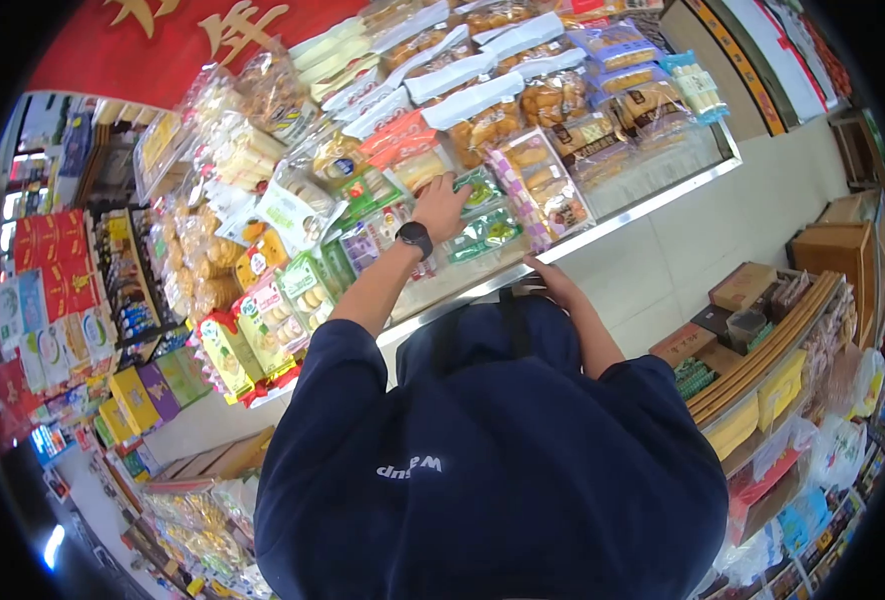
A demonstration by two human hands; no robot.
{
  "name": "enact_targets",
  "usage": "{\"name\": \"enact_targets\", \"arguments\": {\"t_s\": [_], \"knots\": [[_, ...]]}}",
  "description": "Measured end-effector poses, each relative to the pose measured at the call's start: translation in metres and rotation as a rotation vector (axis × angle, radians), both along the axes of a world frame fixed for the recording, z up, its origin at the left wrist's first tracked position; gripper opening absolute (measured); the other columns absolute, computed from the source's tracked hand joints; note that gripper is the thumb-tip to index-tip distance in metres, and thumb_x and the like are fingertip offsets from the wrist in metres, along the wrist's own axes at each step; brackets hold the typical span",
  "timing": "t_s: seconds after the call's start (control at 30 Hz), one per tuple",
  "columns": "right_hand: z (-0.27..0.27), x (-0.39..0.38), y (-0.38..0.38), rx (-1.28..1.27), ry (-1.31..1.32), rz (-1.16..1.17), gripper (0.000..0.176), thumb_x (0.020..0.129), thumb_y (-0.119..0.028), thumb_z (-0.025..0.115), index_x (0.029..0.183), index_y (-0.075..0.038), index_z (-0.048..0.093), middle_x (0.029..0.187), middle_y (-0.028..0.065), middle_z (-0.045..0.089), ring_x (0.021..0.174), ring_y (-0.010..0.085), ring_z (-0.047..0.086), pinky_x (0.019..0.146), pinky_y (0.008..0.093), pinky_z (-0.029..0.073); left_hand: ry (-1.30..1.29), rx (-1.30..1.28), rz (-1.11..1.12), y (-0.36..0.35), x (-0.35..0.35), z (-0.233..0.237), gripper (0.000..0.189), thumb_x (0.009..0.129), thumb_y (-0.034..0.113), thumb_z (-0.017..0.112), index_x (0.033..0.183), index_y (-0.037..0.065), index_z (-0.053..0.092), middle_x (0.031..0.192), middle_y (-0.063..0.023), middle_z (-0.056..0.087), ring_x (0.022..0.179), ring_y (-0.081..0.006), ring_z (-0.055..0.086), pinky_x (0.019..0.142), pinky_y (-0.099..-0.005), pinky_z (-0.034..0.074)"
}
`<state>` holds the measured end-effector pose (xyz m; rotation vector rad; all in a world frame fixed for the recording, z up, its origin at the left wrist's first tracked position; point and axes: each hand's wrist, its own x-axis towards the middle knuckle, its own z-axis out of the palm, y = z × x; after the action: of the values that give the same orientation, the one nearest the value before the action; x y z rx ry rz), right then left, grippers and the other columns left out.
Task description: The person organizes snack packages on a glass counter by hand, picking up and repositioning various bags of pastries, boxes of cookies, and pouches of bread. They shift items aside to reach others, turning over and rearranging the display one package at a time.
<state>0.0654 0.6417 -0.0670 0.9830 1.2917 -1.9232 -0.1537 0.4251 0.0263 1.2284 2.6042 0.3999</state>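
My left hand (441, 208), with a dark watch (416, 237) on its wrist, reaches over the display table. Its fingers are apart and rest on or just above packaged snacks, between an orange-topped bread bag (406, 140) and green-labelled clear packs (485, 232). Whether the fingertips press on a pack is hard to make out. My right hand (557, 284) is at the table's metal edge (623, 216), fingers extended and partly seen, with nothing visible in it. Near it lies a purple-and-white snack pack (541, 188).
White-topped bread bags (478, 110) cover the back of the table. Yellow-green packs (248, 345) stand at its left corner. A red banner (163, 50) hangs behind. To the right stand a wooden shelf unit (763, 370) with goods and brown boxes (831, 255) beyond the tiled floor (698, 235).
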Motion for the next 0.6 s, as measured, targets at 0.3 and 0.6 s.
{"name": "enact_targets", "arguments": {"t_s": [0.3,0.6], "knots": [[-0.018,-0.002,0.008,-0.028,0.038,0.094,0.074,0.089,-0.060,0.067,0.141,-0.010,0.051,0.126,0.0107,0.062,0.116,0.0233,0.060,0.099,0.0439,0.044,-0.021,0.074,0.678,-0.113,0.049,0.043,0.054,0.072,0.028,0.077,0.116,0.003,0.057,0.114,-0.0256,0.055,0.107,-0.0442,0.055,0.091,-0.0506,0.049],[-0.029,-0.002,0.015,-0.029,-0.006,0.156,0.075,0.089,-0.063,0.065,0.140,-0.011,0.052,0.122,0.0111,0.064,0.114,0.0229,0.060,0.099,0.0412,0.044,0.028,-0.197,1.005,-0.152,0.073,0.021,0.057,0.075,0.035,0.077,0.108,-0.003,0.051,0.109,-0.0273,0.053,0.105,-0.0440,0.057,0.085,-0.0496,0.053]]}}
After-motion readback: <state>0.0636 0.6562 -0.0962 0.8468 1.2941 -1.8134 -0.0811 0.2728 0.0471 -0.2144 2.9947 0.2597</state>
